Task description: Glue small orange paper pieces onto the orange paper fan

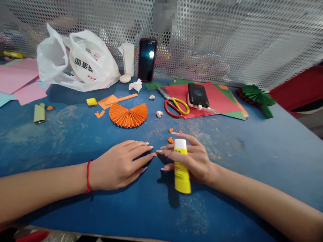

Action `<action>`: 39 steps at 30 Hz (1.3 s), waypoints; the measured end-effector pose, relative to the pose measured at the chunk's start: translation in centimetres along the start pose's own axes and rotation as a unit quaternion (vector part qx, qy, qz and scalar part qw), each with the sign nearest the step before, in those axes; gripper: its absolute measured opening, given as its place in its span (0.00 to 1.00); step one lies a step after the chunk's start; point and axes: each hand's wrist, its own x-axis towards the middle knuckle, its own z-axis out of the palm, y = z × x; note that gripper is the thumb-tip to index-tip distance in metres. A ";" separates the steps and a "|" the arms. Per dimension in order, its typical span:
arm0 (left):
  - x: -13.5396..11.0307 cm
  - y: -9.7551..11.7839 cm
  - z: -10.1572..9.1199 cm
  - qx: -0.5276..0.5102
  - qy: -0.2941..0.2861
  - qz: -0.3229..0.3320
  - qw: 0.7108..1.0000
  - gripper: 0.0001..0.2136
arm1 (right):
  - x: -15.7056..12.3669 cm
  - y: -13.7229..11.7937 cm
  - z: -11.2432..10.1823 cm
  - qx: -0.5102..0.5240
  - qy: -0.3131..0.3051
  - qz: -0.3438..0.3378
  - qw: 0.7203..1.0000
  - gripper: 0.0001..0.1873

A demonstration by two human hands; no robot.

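Note:
My left hand (121,164) lies palm down on the blue table, fingers stretched out and slightly apart. A tiny orange paper scrap (156,154) sits at its fingertips, where the fingers of my right hand (193,158) also reach. Held among the right hand's fingers is a yellow glue stick (182,171), its white end pointing away from me. Two more orange scraps (171,140) lie just beyond that hand. Farther back rests a pleated orange paper fan (128,116), spread in a half circle. A small yellow cap (91,101) lies to its left.
Scissors (174,107) and a black device (198,95) lie on red paper (222,97). A phone (147,59) leans upright near the perforated metal panel (227,40), right of a white plastic bag (55,64). A green folded paper piece (257,95) lies at right, pink paper (17,75) at left.

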 end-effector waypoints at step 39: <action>0.1 0.4 0.0 0.063 0.030 0.009 0.998 0.06 | 2.8 0.0 2.8 0.198 -0.143 0.239 0.940 0.27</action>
